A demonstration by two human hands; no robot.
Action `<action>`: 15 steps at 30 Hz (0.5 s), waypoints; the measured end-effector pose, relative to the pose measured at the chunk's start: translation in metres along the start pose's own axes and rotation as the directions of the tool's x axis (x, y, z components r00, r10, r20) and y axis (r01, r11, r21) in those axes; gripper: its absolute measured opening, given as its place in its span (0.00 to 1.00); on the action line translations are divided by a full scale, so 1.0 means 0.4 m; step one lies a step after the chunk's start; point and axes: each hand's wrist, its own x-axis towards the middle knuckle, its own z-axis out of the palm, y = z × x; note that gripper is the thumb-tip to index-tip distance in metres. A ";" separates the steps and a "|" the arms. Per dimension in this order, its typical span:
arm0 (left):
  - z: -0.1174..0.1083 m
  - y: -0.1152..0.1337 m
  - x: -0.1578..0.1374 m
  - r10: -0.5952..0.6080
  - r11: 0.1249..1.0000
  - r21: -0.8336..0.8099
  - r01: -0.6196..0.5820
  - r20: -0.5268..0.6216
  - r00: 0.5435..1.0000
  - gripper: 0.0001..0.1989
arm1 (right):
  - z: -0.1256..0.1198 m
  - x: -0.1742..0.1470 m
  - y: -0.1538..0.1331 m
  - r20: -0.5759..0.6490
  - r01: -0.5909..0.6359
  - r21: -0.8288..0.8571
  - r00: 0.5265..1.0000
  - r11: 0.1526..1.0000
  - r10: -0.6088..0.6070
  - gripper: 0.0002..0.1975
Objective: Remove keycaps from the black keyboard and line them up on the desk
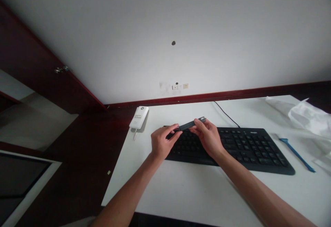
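Note:
A slim dark bar-shaped piece (188, 125) with a pale bit at its right end is held above the black keyboard (243, 144). I cannot make out exactly what it is. My left hand (164, 139) pinches its left end between thumb and fingers. At the other end, the thumb and fingertips of my right hand (208, 137) grip it. Both hands hide part of the keyboard, which lies on the white table (176, 182) with its cable running toward the back edge.
To the right lies a blue plastic tool (297, 154), near crumpled white plastic wrapping (307, 115). A white device (139, 117) with a white cable rests at the table's back left corner. Behind are the wall sockets (185, 86); a dark red door (38, 54) stands left.

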 end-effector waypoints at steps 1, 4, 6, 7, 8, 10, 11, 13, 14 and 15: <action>0.001 0.000 -0.002 -0.009 1.000 0.002 0.009 -0.008 1.000 0.12 | 0.000 -0.001 0.001 0.004 0.000 0.004 1.000 1.000 0.000 0.17; 0.004 0.002 -0.007 -0.034 0.999 0.009 0.034 -0.019 0.999 0.13 | 0.001 -0.003 0.002 0.008 0.004 0.012 1.000 1.000 -0.004 0.17; 0.006 0.006 -0.008 -0.047 0.999 0.012 0.047 -0.019 0.999 0.12 | 0.001 -0.002 0.004 0.004 0.004 0.017 1.000 1.000 -0.004 0.17; 0.007 0.007 -0.008 -0.054 0.998 0.012 0.054 -0.019 0.998 0.12 | 0.001 -0.002 0.005 0.002 0.005 0.017 1.000 1.000 -0.005 0.17; 0.007 0.009 -0.009 -0.059 0.998 0.014 0.059 -0.019 0.998 0.12 | 0.001 -0.001 0.006 0.001 0.006 0.017 1.000 1.000 -0.006 0.17; 0.009 0.012 -0.010 -0.063 0.998 0.025 0.063 -0.024 0.998 0.11 | 0.000 0.000 0.008 0.001 0.013 0.013 1.000 1.000 -0.013 0.17; 0.009 0.013 -0.011 -0.063 0.998 0.029 0.064 -0.027 0.998 0.11 | -0.001 0.001 0.009 0.003 0.015 0.007 1.000 1.000 -0.015 0.17; 0.010 0.012 -0.012 -0.064 0.998 0.020 0.064 -0.021 0.998 0.10 | -0.001 0.001 0.010 0.008 0.019 -0.004 1.000 1.000 -0.019 0.16; 0.009 0.010 -0.011 -0.063 0.998 0.003 0.063 -0.006 0.998 0.10 | 0.000 0.001 0.010 0.008 0.019 -0.006 1.000 1.000 -0.019 0.16; 0.008 0.008 -0.009 -0.061 0.998 -0.019 0.062 0.018 0.998 0.11 | 0.000 0.001 0.010 0.005 0.016 -0.005 1.000 1.000 -0.016 0.16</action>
